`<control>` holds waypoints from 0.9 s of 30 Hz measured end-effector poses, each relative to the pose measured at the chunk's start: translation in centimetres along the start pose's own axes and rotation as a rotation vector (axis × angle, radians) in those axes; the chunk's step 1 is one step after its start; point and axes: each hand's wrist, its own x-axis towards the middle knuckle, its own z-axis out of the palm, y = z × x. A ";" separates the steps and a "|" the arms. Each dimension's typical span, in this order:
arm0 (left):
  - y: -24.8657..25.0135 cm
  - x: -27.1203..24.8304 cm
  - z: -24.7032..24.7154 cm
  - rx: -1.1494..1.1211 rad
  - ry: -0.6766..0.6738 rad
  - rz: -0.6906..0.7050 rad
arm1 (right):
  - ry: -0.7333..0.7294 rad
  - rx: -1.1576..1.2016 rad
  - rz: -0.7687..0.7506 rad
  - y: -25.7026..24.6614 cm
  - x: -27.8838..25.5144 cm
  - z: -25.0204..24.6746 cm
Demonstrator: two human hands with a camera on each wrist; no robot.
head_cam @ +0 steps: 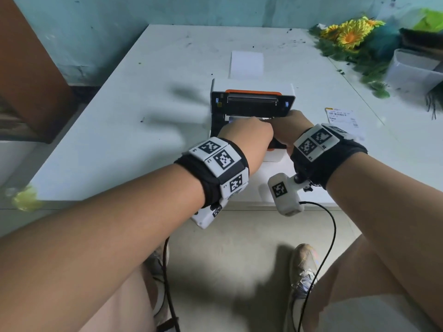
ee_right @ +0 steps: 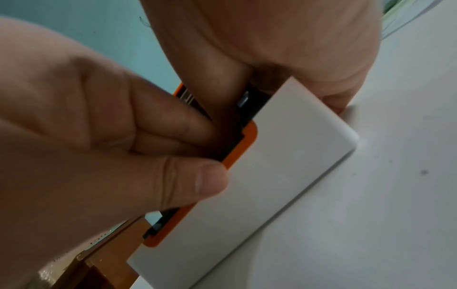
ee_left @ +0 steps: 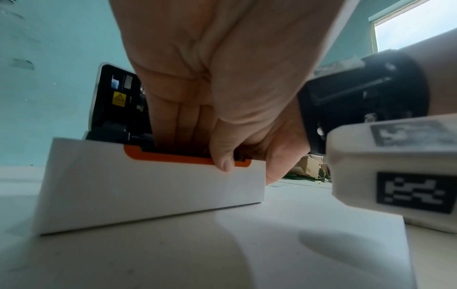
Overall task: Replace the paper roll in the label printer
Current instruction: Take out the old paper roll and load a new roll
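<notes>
The white label printer (head_cam: 273, 155) with orange trim stands open on the white table (head_cam: 119, 116), its lid (head_cam: 251, 101) tilted up at the back. My left hand (head_cam: 249, 133) reaches into the paper bay; in the left wrist view its fingers (ee_left: 185, 127) go down behind the orange front rim (ee_left: 168, 156) while the thumb lies over that rim. My right hand (head_cam: 291, 125) straddles the printer's (ee_right: 284, 156) right wall, fingers inside and thumb outside. Whatever lies under the fingers in the bay is hidden. A white stack of label paper (head_cam: 247, 64) lies behind the printer.
A printed label (head_cam: 342, 116) lies right of the printer. A white sheet (head_cam: 273, 185) lies in front of it at the table's near edge. Artificial sunflowers (head_cam: 347, 34) and a clear plastic box (head_cam: 412, 70) crowd the far right. A brown cabinet (head_cam: 28, 80) stands left.
</notes>
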 end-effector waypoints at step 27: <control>-5.0 -2.2 2.1 -0.472 0.306 0.059 | -0.117 -0.165 0.014 1.2 -2.1 -0.8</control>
